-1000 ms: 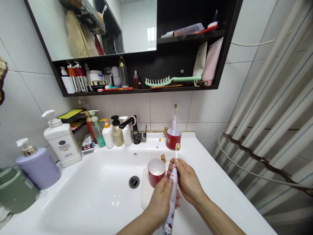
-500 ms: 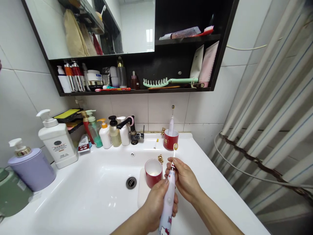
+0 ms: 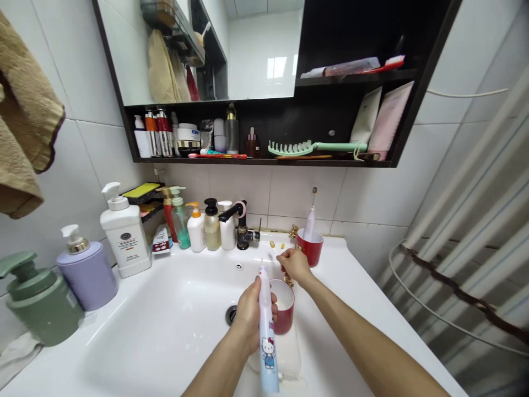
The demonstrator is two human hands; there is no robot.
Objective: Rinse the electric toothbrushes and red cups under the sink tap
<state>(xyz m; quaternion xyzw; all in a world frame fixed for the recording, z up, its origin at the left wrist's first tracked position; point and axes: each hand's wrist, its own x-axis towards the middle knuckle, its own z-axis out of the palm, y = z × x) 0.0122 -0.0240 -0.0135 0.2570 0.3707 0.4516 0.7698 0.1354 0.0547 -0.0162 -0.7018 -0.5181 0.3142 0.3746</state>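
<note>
My left hand (image 3: 248,309) is wrapped round an electric toothbrush handle (image 3: 268,342), white and light blue with a cartoon cat; its bare metal shaft points up. My right hand (image 3: 294,264) pinches a small brush head (image 3: 273,247) over the back rim of the sink, beside a small yellow-bristled piece (image 3: 282,246). One red cup (image 3: 285,317) stands just right of the handle, on a pale tray (image 3: 291,353). Behind my right hand, a second red cup (image 3: 314,251) holds another electric toothbrush (image 3: 309,223).
A black faucet (image 3: 243,226) rises behind the white sink (image 3: 173,309). Pump bottles line the back and left, including a purple one (image 3: 86,275) and a green one (image 3: 43,303). A dark shelf cabinet (image 3: 264,161) hangs above; a curtain (image 3: 467,220) is at right.
The brush head has come off the handle and moved with my right hand to the sink's back rim. My left hand still holds the handle, and the view has shifted left.
</note>
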